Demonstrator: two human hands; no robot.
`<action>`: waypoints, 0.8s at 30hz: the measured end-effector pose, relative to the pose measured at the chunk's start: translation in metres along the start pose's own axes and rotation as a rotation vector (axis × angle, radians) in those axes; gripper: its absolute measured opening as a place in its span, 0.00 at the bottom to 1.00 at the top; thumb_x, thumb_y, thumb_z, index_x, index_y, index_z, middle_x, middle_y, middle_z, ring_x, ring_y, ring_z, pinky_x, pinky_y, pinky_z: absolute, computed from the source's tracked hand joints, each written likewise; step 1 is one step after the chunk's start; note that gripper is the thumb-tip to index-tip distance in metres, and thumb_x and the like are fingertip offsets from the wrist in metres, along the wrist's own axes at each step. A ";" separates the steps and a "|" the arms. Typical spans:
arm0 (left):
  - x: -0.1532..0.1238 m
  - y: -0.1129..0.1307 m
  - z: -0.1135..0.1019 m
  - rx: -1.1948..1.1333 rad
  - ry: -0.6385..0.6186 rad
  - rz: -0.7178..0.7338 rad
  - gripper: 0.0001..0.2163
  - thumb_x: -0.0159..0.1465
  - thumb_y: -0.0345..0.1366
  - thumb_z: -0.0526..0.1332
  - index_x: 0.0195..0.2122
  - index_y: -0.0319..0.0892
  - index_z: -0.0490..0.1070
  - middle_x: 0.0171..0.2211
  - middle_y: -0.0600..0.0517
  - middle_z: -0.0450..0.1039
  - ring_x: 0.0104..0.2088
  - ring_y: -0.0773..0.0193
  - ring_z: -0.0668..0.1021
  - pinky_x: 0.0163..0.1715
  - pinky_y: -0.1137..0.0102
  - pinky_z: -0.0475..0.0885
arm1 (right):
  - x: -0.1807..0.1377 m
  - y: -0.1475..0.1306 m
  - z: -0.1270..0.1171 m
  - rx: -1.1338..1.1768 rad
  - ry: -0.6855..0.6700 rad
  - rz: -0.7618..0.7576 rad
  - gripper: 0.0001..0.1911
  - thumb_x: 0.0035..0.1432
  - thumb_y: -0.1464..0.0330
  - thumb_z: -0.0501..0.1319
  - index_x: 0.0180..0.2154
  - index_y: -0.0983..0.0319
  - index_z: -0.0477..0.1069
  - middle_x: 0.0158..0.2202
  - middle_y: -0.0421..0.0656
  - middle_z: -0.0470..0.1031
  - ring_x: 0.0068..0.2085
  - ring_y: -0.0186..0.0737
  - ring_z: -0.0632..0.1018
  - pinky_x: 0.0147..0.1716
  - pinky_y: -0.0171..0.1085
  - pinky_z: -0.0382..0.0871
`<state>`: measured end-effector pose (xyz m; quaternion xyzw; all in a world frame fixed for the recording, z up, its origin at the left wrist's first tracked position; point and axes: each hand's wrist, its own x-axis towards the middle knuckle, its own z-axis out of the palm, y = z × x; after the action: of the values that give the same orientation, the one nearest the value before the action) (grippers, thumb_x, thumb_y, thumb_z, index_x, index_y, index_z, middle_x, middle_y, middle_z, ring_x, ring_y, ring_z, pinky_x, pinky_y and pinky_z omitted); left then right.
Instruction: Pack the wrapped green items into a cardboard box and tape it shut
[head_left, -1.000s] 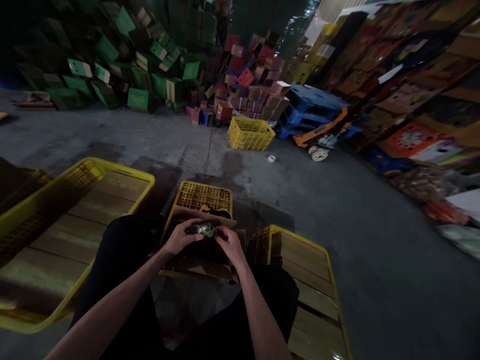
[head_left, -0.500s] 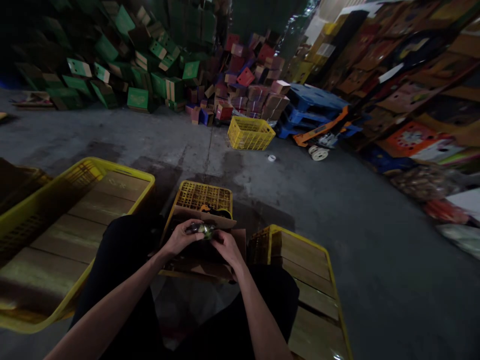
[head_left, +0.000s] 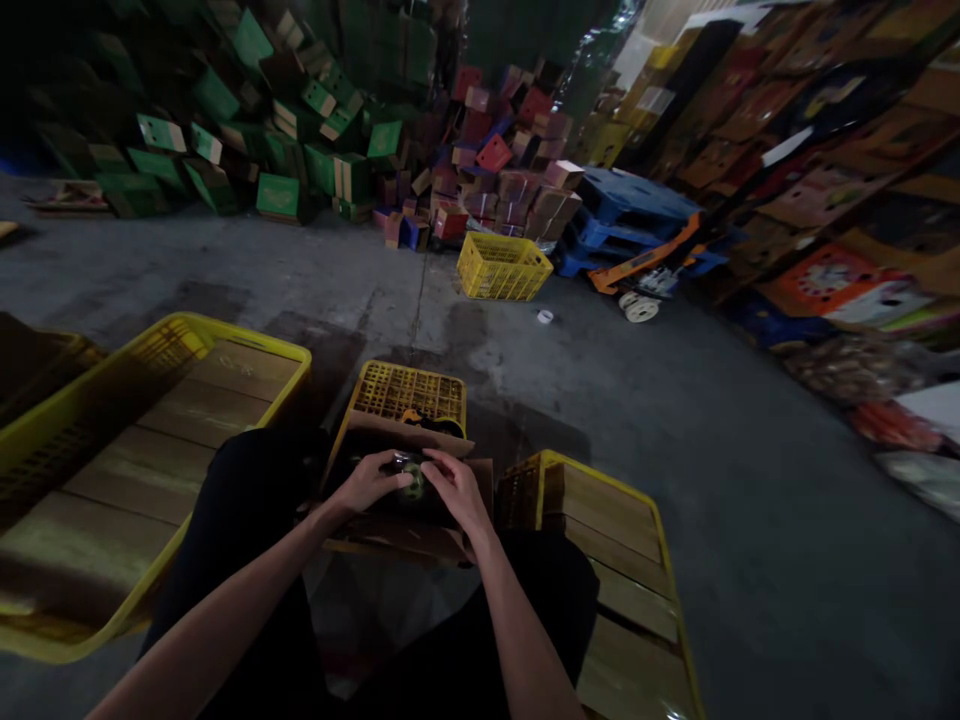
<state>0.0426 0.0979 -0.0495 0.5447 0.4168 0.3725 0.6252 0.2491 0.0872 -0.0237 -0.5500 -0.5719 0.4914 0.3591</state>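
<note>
Between my two hands is a dark, shiny round fruit with a green top [head_left: 411, 481]; it may be a mangosteen, but the dim light hides the detail. My left hand [head_left: 373, 481] grips its left side, with the thumb across the green part. On the right side the fingertips of my right hand [head_left: 454, 487] are closed against it. Both hands are over an open cardboard box [head_left: 435, 541] between my knees, its flaps spread and its inside dark. The box rests on an upturned yellow crate [head_left: 409, 385]. An orange-and-black object [head_left: 431, 422] lies behind the rear flap.
A large yellow crate [head_left: 304, 372] with flat cardboard boxes stands left; another yellow crate [head_left: 546, 458] with boxes stands right. Ahead are a yellow basket [head_left: 504, 268], blue pallets [head_left: 626, 205], an orange pallet jack [head_left: 652, 262] and heaped green cartons [head_left: 279, 196].
The fruit has turned so its green top faces up towards me. My right hand has moved slightly up and its fingers now reach over the fruit's edge.
</note>
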 end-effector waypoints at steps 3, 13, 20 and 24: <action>0.000 0.000 0.002 -0.007 -0.003 -0.016 0.23 0.56 0.49 0.70 0.47 0.38 0.77 0.42 0.47 0.80 0.42 0.54 0.80 0.45 0.64 0.74 | 0.000 -0.001 -0.003 -0.066 0.002 -0.017 0.17 0.60 0.54 0.62 0.42 0.57 0.81 0.40 0.44 0.83 0.42 0.49 0.81 0.42 0.42 0.74; 0.001 -0.009 0.002 -0.101 -0.074 -0.059 0.27 0.55 0.45 0.72 0.53 0.39 0.74 0.49 0.45 0.79 0.49 0.51 0.78 0.52 0.60 0.71 | 0.005 0.010 -0.005 -0.018 0.109 0.002 0.17 0.59 0.53 0.62 0.35 0.59 0.79 0.36 0.45 0.81 0.39 0.48 0.80 0.38 0.41 0.75; 0.003 -0.008 -0.003 0.013 0.072 -0.014 0.25 0.56 0.43 0.70 0.53 0.38 0.73 0.47 0.45 0.79 0.46 0.52 0.78 0.49 0.62 0.72 | 0.005 0.014 -0.004 0.189 0.096 0.056 0.17 0.56 0.53 0.64 0.40 0.58 0.75 0.38 0.44 0.79 0.40 0.47 0.80 0.39 0.43 0.79; 0.005 -0.007 -0.007 0.058 0.122 0.030 0.23 0.55 0.42 0.70 0.51 0.39 0.74 0.43 0.47 0.79 0.45 0.54 0.78 0.49 0.63 0.71 | 0.006 0.010 -0.003 0.202 0.096 0.043 0.20 0.56 0.55 0.66 0.46 0.58 0.74 0.45 0.44 0.80 0.46 0.48 0.80 0.44 0.43 0.77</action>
<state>0.0376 0.1040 -0.0574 0.5452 0.4565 0.4021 0.5768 0.2538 0.0929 -0.0333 -0.5461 -0.4894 0.5273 0.4291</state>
